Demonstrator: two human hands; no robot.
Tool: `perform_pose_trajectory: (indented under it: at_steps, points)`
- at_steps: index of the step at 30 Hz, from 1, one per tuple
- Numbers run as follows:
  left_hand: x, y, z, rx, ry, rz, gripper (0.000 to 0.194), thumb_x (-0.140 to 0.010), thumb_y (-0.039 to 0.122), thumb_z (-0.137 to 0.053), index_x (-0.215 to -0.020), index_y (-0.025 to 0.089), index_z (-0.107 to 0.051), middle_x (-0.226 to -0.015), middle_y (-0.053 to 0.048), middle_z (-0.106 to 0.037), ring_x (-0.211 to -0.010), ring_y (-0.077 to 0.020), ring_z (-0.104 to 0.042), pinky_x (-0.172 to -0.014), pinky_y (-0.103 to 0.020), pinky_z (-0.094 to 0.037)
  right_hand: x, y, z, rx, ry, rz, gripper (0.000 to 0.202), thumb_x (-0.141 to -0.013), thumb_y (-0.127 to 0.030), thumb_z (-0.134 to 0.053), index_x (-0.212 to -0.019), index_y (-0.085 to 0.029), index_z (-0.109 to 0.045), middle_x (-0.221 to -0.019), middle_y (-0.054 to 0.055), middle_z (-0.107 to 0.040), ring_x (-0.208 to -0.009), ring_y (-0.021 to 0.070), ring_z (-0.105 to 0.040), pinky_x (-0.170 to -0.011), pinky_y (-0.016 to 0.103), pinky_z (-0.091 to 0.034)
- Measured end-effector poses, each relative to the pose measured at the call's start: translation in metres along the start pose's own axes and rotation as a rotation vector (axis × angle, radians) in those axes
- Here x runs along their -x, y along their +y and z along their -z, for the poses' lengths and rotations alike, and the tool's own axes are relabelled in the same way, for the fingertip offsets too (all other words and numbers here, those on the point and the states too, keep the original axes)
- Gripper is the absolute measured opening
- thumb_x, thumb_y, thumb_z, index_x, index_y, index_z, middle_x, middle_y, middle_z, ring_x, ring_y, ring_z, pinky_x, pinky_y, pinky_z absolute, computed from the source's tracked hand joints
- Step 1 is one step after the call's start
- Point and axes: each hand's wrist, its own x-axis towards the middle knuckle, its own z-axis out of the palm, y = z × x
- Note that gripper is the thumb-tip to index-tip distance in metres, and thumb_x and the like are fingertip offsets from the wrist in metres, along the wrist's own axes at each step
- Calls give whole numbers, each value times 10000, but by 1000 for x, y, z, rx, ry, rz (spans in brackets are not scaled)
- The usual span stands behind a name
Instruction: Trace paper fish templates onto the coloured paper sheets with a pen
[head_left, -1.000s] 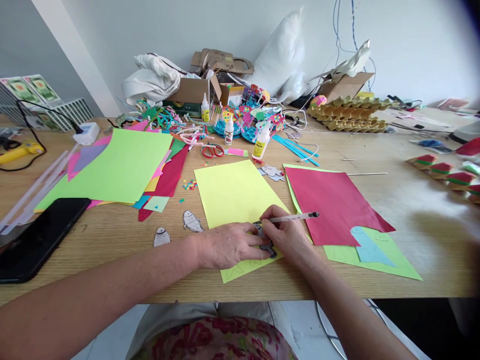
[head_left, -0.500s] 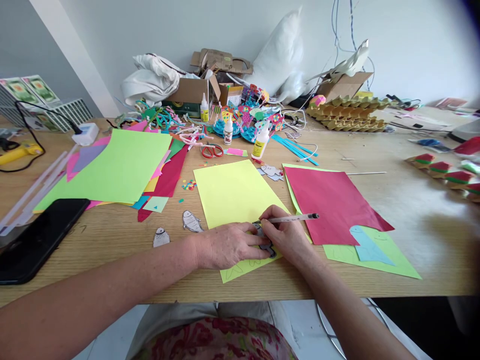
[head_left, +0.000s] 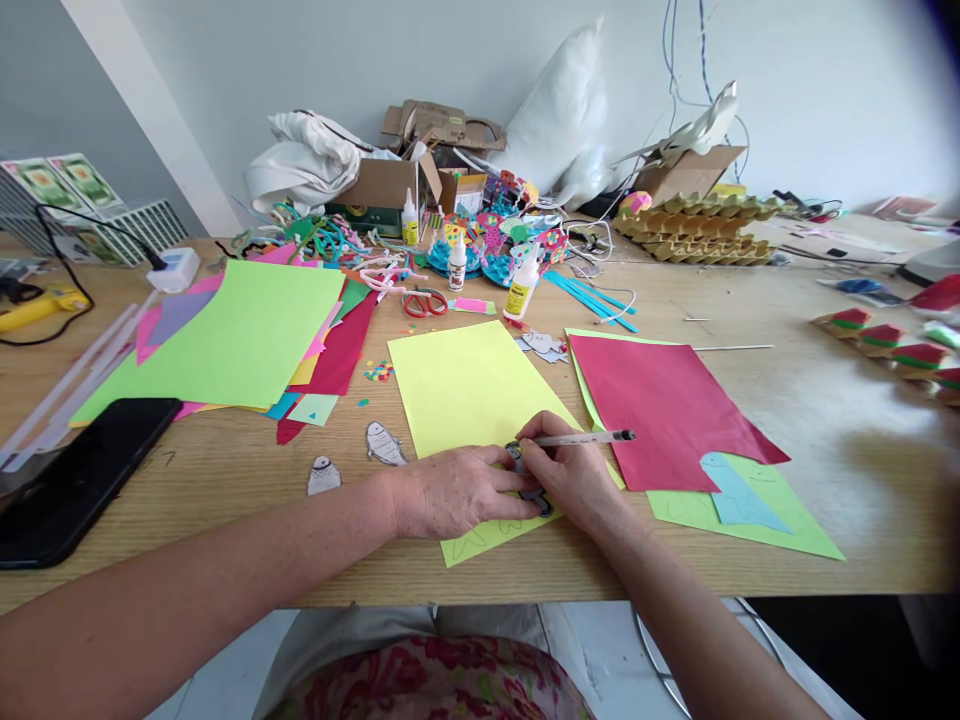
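Observation:
A sheet of yellow paper lies in front of me, with pencil-thin outlines drawn near its lower edge. My left hand rests flat on it, fingers spread over a small grey, dark-edged paper cutout and pressing it down. The fingers cover part of that cutout. My right hand is closed around a pen, its tip by the cutout's upper end and partly hidden by the fingers. Left of the sheet are two white fish cutouts, one higher and one by my forearm.
A red sheet overlaps green paper at right. Stacked coloured paper and a black phone lie left. Red scissors, glue bottles and blue strips stand or lie behind. Egg cartons sit farther back.
The pen and my right hand have shifted very slightly at the cutout's upper end, showing a little more of it. My left hand stays in place.

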Motion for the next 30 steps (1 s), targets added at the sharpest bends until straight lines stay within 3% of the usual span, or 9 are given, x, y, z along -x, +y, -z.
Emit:
perform_pose_trajectory:
  at_steps: [19,30]
  points:
    - [1,0,-3,21,13,9,322,-897,113,-401,-1182,126,-551,-1209,-45,-563,-1181,-160,-425,-1093,-268,-233,2,-2,2,-14,-50,-9,53,-664,-175,-443,-628,-215,-448,-521,-58,-439,-485,104,-397,-442,222,-309]
    - [1,1,-5,-2,-15,21,324,-909,120,-378,-1199,136,-521,-1194,-45,-567,-1180,-159,-427,-1079,-276,-256,1,-2,0,-25,-6,-14,40,-687,-203,-447,-649,-214,-447,-516,-61,-426,-466,97,-369,-434,220,-293]
